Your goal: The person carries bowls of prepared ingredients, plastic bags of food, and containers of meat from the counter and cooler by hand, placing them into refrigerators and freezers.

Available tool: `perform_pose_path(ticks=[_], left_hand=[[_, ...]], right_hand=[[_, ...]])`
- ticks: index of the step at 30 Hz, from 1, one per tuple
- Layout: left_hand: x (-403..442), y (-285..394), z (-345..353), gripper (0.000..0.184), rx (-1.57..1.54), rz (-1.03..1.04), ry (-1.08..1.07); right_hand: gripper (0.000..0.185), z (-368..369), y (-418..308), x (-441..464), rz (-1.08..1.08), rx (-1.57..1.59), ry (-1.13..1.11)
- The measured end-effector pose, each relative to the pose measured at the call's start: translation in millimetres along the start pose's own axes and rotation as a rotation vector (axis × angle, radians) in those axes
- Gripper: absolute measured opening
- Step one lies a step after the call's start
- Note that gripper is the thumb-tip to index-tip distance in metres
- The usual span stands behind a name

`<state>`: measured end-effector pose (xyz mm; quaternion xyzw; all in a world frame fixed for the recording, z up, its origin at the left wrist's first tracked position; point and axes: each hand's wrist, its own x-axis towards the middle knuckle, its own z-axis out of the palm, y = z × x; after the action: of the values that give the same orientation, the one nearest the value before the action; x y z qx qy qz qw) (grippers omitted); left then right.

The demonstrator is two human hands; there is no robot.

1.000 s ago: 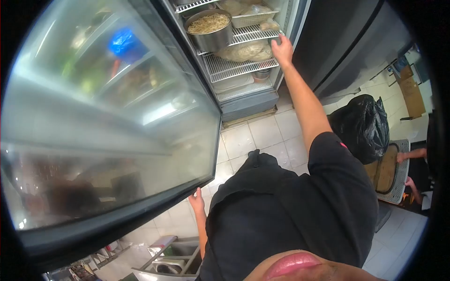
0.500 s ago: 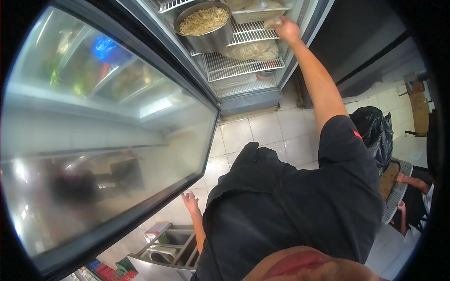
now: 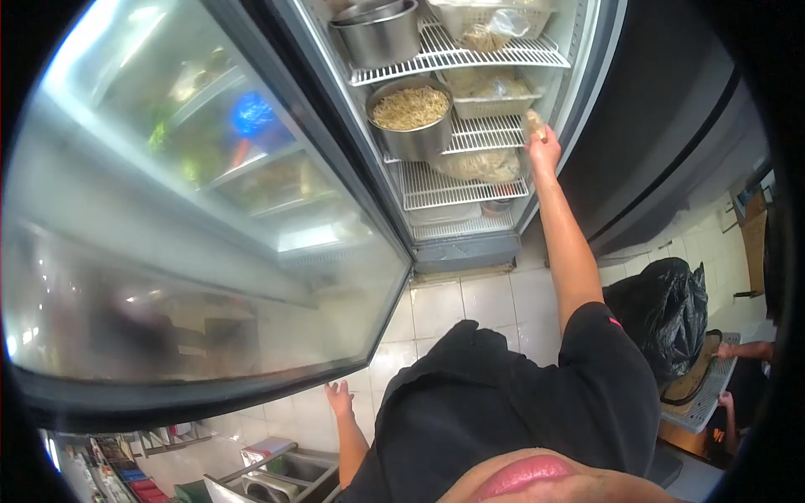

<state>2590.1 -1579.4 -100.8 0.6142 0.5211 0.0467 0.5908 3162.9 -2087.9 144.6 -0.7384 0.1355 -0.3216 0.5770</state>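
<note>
My right hand (image 3: 544, 152) reaches into the open fridge at its right side. It is closed on a small bag of pale food (image 3: 533, 125), in front of a white basket (image 3: 495, 106) with bagged food. Left of it stands a steel pot (image 3: 411, 141) filled with pale strips, which look like noodles or sprouts. A large clear bag (image 3: 485, 165) lies on the wire shelf (image 3: 465, 195) below. My left hand (image 3: 340, 397) hangs low by the bottom edge of the glass door (image 3: 277, 327), its fingers apart and holding nothing that I can see.
Another steel pot (image 3: 377, 38) and a basket (image 3: 503, 18) stand on the upper shelf. A black plastic bag (image 3: 662, 314) is at the right. Beyond it, another person's hands hold a grey crate (image 3: 717, 381). A metal stand (image 3: 277, 474) is at lower left.
My view has tilted up, so the upper shelf now shows. My right hand still holds the small bag, now further right beside the basket, near the fridge's side wall. My left hand stays by the door.
</note>
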Motion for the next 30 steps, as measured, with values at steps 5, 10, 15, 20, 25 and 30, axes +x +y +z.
perform_pose_path(ticks=[5,10,15,20,25,30], left_hand=[[5,17,-6,0.066,-0.151,0.132,0.064],[-7,29,-13,0.078,-0.248,0.14,0.096],[-15,15,-24,0.085,-0.273,0.104,0.106],[-20,36,-25,0.081,-0.29,0.214,0.106],[2,62,-8,0.062,-0.271,0.384,0.022],[5,79,-2,0.055,-0.263,0.441,0.066]], right_hand=[[0.065,21,-2,20,-0.178,-0.744,-0.249],[0.061,12,-10,-36,-0.519,-0.583,0.012],[0.048,2,62,-195,-0.449,-0.407,-0.359],[0.052,-55,182,-382,-0.206,-0.691,-1.275],[0.046,-83,203,-353,-0.039,-0.798,-1.366],[0.043,-95,225,-293,0.011,-0.888,-1.07]])
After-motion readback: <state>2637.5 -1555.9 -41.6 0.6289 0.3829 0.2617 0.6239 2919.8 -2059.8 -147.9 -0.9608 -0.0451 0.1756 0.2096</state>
